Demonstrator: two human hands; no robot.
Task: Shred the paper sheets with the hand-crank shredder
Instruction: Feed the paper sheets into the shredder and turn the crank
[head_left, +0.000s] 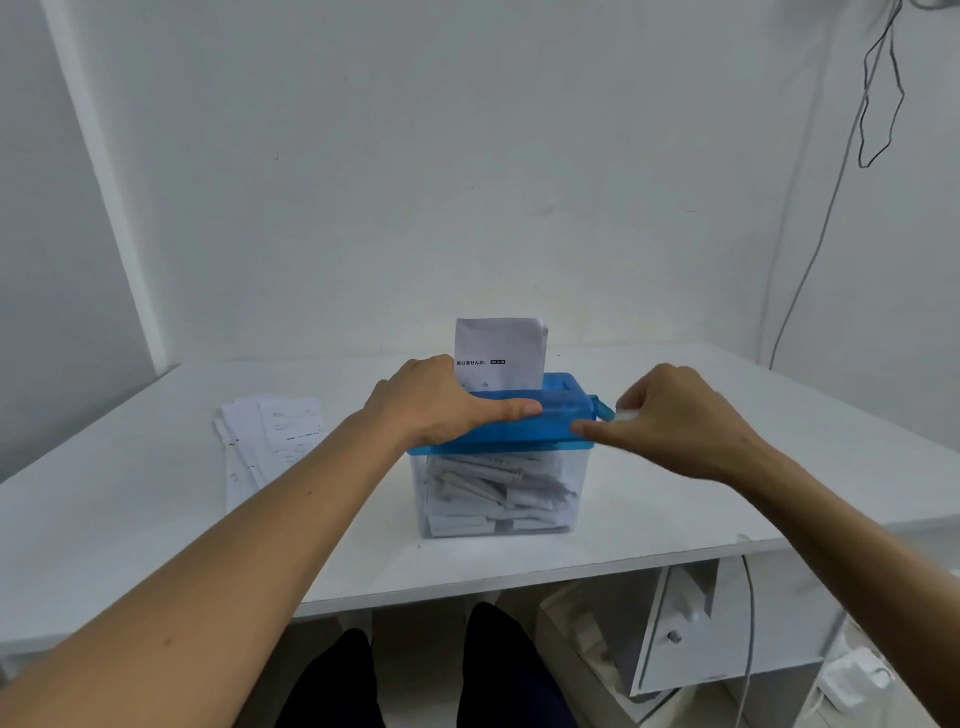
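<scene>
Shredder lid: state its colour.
The shredder lid is translucent blue, clearest in the head view.

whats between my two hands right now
Head view: the shredder's blue lid fills the gap from left hand to right hand, with the crank by the right.
</scene>
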